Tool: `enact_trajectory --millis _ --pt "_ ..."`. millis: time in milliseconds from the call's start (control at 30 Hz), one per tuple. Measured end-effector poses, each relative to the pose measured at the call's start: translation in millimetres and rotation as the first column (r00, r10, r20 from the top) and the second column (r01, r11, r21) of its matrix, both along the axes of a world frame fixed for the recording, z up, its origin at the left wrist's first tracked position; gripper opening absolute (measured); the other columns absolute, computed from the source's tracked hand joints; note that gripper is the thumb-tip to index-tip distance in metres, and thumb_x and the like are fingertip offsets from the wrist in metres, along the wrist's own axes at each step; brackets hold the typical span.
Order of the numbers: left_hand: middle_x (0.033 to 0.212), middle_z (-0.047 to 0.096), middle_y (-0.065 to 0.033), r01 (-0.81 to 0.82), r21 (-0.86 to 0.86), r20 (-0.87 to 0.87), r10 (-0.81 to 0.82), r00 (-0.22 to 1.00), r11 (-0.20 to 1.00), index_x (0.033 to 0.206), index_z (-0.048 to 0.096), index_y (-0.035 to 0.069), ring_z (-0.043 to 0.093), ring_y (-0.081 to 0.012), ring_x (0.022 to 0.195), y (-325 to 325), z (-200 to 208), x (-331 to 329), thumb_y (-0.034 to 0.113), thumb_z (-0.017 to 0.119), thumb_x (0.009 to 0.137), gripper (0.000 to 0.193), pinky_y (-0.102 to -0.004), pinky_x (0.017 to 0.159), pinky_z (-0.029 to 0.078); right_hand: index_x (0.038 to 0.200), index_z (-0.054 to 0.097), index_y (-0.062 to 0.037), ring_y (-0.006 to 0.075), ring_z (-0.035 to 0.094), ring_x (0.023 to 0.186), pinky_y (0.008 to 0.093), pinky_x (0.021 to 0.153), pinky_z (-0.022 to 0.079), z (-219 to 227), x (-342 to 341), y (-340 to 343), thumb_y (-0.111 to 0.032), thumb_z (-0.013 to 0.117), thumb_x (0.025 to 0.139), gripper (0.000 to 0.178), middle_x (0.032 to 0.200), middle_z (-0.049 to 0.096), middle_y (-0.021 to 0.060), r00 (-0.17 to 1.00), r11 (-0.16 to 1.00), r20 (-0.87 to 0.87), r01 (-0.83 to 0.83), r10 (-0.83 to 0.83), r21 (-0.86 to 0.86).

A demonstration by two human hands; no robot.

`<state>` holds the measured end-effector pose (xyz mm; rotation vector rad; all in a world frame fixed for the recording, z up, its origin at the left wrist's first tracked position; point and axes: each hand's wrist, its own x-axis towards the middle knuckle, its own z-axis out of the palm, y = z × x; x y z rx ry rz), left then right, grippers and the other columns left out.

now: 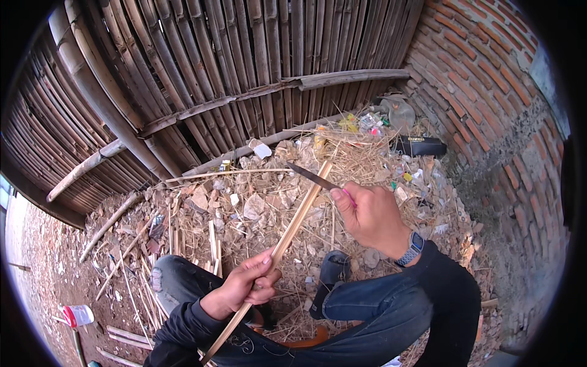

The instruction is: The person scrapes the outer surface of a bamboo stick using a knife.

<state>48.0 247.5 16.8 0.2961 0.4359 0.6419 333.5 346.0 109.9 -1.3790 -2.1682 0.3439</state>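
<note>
My left hand (249, 284) is closed around a long, pale bamboo strip (296, 224), which slants from my lap up toward the middle of the view. In my right hand (373, 215) is a knife (309, 175) with a dark, narrow blade; a bit of pink handle shows between the fingers. The blade lies across the strip near its upper end, pointing up and left. From this angle I cannot tell how deep the blade sits in the bamboo. A watch (413, 248) is on my right wrist.
Rubble and straw (354, 150) cover the ground ahead. Behind them stands a bamboo slat wall (244, 55), meeting a brick wall (483, 92) at right. More bamboo strips (214, 244) lie beside my left knee. A red and white tub (78, 315) sits far left, a black case (420, 146) by the bricks.
</note>
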Motion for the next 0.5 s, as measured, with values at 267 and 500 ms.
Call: enact_trajectory --millis 267,500 --pt "0.072 0.032 0.0042 -0.062 -0.082 -0.032 0.059 0.998 0.995 0.155 0.041 0.034 0.022 -0.0041 0.044 2 -1 -4 0.031 0.037 0.115 0.041 -0.0206 0.036 0.019 0.078 0.069 -0.0030 0.0346 0.068 0.051 0.0460 0.047 0.055 -37 -39 -29 -0.051 0.050 0.105 0.059 0.052 0.061 0.0151 0.918 0.983 0.353 -0.182 0.181 -0.032" --pt "0.071 0.031 0.0038 -0.018 -0.060 -0.061 0.014 0.998 0.998 0.150 0.047 0.032 0.022 -0.0049 0.045 -6 2 -6 0.029 0.038 0.115 0.037 -0.0210 0.037 0.019 0.077 0.069 0.0016 0.0432 0.066 0.058 0.0513 0.056 0.054 -47 20 55 -0.048 0.048 0.107 0.061 0.058 0.062 0.0236 0.884 0.976 0.414 0.213 -0.215 0.053"
